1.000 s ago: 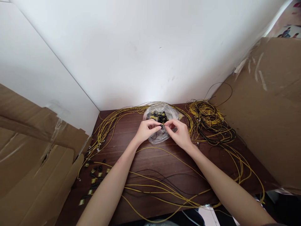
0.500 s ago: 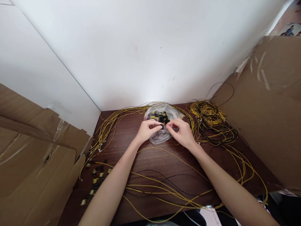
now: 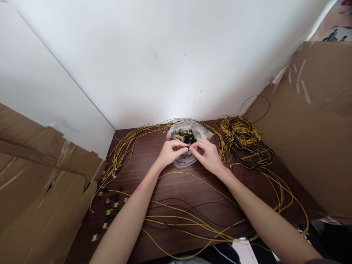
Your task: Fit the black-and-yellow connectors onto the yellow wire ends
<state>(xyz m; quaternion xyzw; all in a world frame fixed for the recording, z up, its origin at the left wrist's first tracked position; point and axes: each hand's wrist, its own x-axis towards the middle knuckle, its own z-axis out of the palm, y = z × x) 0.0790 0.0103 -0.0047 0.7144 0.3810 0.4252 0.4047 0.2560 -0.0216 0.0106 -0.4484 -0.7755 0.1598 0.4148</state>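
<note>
My left hand [image 3: 170, 153] and my right hand [image 3: 207, 156] meet fingertip to fingertip over a clear plastic bag [image 3: 187, 132] of small black and yellow parts at the back of a dark wooden table [image 3: 176, 187]. Both hands are pinched closed on a tiny dark piece [image 3: 188, 147] between them; I cannot make out what it is. A yellow wire [image 3: 192, 178] runs from under my right hand toward the table's front.
A tangled coil of yellow and black wires [image 3: 244, 141] lies at the back right. More yellow wires [image 3: 123, 146] loop along the left and front. Several small black and gold parts [image 3: 110, 209] lie at the left. Cardboard sheets [image 3: 41, 183] flank both sides.
The hands stay pinched together over the bag; my right hand's fingertips have shifted slightly closer to the left's. The view has drifted a little.
</note>
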